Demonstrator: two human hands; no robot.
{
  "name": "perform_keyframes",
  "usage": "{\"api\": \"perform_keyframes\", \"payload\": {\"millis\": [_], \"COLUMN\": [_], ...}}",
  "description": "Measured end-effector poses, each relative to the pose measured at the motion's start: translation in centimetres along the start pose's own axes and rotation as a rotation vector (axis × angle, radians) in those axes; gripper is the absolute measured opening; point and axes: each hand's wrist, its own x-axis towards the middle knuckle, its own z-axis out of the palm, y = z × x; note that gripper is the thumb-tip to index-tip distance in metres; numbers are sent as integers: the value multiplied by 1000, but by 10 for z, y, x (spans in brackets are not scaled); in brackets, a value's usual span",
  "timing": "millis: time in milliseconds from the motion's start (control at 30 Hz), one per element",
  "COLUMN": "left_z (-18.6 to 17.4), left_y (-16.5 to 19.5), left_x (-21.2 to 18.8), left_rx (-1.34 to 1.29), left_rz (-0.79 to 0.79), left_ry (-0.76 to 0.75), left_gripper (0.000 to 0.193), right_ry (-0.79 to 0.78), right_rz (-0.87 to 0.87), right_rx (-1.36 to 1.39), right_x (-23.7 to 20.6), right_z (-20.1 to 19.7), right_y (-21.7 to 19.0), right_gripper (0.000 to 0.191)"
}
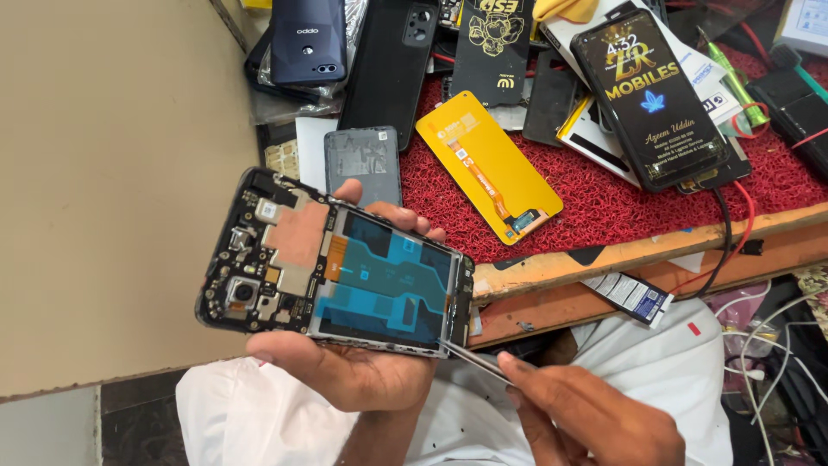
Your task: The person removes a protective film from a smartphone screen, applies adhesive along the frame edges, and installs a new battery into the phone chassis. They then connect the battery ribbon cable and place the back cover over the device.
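Fingers [405,216] of the left hand [345,362] clasp the opened phone [336,263]; right hand [595,423] pinches tweezers [474,361] at its corner.

Beige wall [103,173], wooden bench edge [655,250] w/ red mat [604,198], dark floor [138,423]

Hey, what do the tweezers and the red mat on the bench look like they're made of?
The tweezers in the right hand look like bare metal: thin, grey, with a bright glint along the blades. The red mat looks like looped plastic or rubber fibre, going by its coarse, bristly, matte texture. The opened phone in the left hand shows a dark, probably plastic frame.
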Motion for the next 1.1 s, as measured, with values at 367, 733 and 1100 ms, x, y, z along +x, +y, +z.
{"api": "perform_keyframes", "payload": {"millis": [367, 733, 1100], "left_z": [20, 16, 6], "left_y": [-2, -5, 6], "left_x": [7, 9, 0], "left_rx": [193, 171, 65], "left_rz": [144, 64, -34], "left_ry": [135, 80, 19], "left_gripper": [112, 121, 130], "right_ry": [245, 234, -64], "right_rz": [-83, 261, -176], "right_rx": [-42, 314, 175], "right_x": [-3, 8, 42], "right_z": [29, 31, -20], "right_y": [-8, -15, -8], "right_gripper": [37, 28, 31]}}
